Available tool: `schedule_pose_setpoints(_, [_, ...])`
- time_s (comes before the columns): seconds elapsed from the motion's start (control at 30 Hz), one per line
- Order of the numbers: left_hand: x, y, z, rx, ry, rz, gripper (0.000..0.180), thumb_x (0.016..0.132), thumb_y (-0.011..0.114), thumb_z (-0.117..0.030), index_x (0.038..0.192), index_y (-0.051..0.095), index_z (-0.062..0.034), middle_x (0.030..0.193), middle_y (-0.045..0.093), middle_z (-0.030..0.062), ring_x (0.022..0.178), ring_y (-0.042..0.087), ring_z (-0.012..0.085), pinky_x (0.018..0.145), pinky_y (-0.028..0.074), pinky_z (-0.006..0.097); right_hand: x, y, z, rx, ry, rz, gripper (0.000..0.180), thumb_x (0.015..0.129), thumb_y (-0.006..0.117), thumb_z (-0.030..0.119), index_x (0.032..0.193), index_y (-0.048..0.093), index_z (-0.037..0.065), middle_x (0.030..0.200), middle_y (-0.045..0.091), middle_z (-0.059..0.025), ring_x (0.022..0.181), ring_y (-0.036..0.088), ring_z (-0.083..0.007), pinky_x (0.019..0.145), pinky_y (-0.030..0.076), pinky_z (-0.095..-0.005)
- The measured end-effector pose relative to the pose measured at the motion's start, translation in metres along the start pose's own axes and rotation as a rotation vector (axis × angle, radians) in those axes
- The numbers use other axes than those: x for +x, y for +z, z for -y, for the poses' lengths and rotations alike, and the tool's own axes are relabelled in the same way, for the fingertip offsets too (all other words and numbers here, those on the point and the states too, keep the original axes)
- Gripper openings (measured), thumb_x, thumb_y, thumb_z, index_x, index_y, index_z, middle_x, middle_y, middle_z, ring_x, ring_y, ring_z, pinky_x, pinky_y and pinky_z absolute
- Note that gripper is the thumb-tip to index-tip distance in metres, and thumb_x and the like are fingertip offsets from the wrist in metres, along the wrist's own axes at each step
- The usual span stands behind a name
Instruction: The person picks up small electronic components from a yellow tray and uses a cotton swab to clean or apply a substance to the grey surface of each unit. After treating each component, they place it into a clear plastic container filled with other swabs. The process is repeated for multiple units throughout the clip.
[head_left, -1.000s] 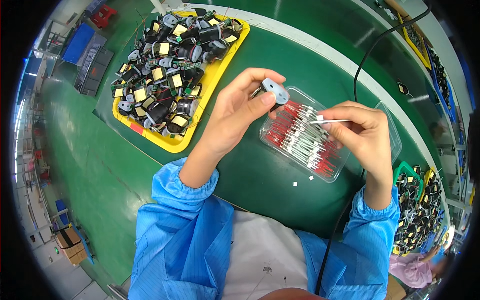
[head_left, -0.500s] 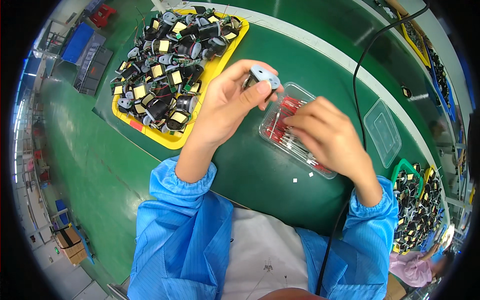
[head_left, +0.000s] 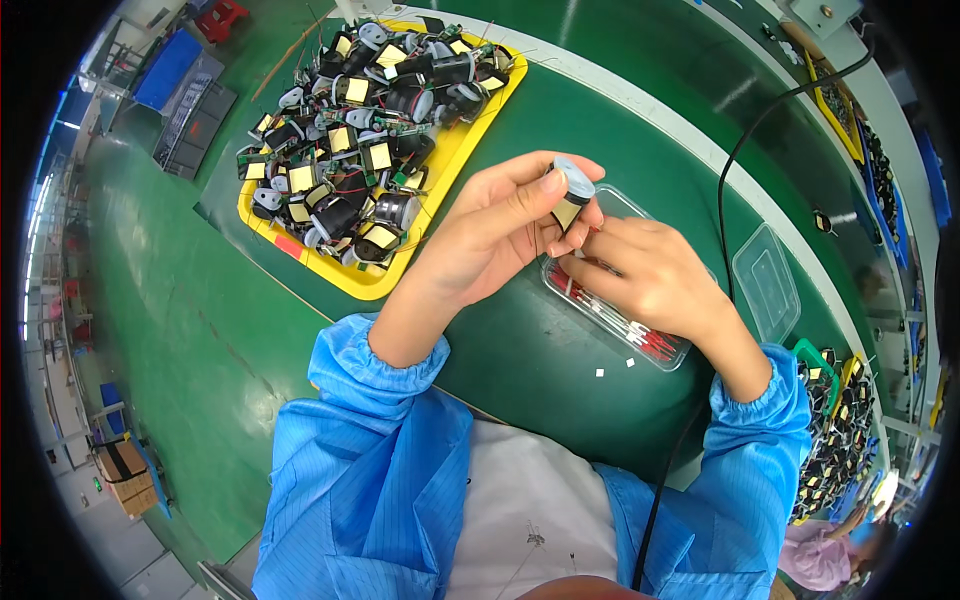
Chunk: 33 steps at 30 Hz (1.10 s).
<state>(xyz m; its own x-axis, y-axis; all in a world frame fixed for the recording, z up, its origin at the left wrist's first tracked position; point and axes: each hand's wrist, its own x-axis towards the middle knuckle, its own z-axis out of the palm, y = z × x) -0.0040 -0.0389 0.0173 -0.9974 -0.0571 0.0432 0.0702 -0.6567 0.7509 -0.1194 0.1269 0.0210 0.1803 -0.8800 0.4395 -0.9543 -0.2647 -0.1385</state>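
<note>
My left hand [head_left: 490, 220] grips a small round black part with a grey cap [head_left: 572, 182]. A yellow pad shows on the part's side. Close against it, my right hand [head_left: 660, 275] has its fingertips pinched together just below the part; what they hold, if anything, is hidden. Under the right hand lies a clear plastic box [head_left: 605, 325] with thin red and silver pieces [head_left: 655, 343], partly covered by the hand. Left of my hands, a yellow tray [head_left: 440, 185] is heaped with similar black parts [head_left: 340, 140] with wires.
A clear lid [head_left: 768, 280] lies right of the box, beyond a black cable [head_left: 722, 200] crossing the green table. Two small white squares [head_left: 600, 373] lie in front of the box. More filled trays [head_left: 845, 430] stand at right, near a person in pink [head_left: 815, 555].
My right hand has risen from the box to the part in my left hand. The part has been turned, so its yellow pad shows. The whole view has shifted slightly.
</note>
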Motion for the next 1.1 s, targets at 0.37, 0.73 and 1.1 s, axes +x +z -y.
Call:
schedule_pose_setpoints(0.37, [-0.003,0.003,0.003,0.008,0.009,-0.06,0.024,0.083,0.061,-0.015,0.103,0.053,-0.0022,0.082,0.054,0.0069,0.068,0.045,0.0122,0.059,0.036,0.025,-0.008,-0.041,0.021,0.281,0.427,-0.59,0.014,0.075,0.068,-0.007,0.088,0.066,-0.004,0.09,0.064,-0.0159,0.074,0.061,-0.0172,0.055,0.047,-0.024])
schedule_pose_setpoints(0.73, [-0.001,0.001,0.007,-0.143,-0.067,-0.026,0.036,0.092,0.053,-0.029,0.113,0.053,0.0004,0.092,0.055,0.0104,0.079,0.051,0.0162,0.066,0.044,0.028,-0.015,-0.055,0.035,0.648,0.703,-0.693,0.014,0.087,0.062,0.0,0.099,0.058,-0.004,0.094,0.064,-0.016,0.076,0.06,-0.0127,0.062,0.048,-0.0219])
schedule_pose_setpoints(1.1, [-0.001,-0.001,0.013,-0.029,-0.046,0.044,0.038,0.093,0.056,-0.027,0.118,0.052,0.001,0.1,0.058,0.0121,0.09,0.057,0.0184,0.08,0.05,0.031,-0.024,-0.056,0.026,1.115,0.671,-0.716,0.014,0.088,0.062,0.007,0.096,0.055,-0.001,0.092,0.063,-0.0193,0.06,0.055,-0.0096,0.053,0.045,-0.0198])
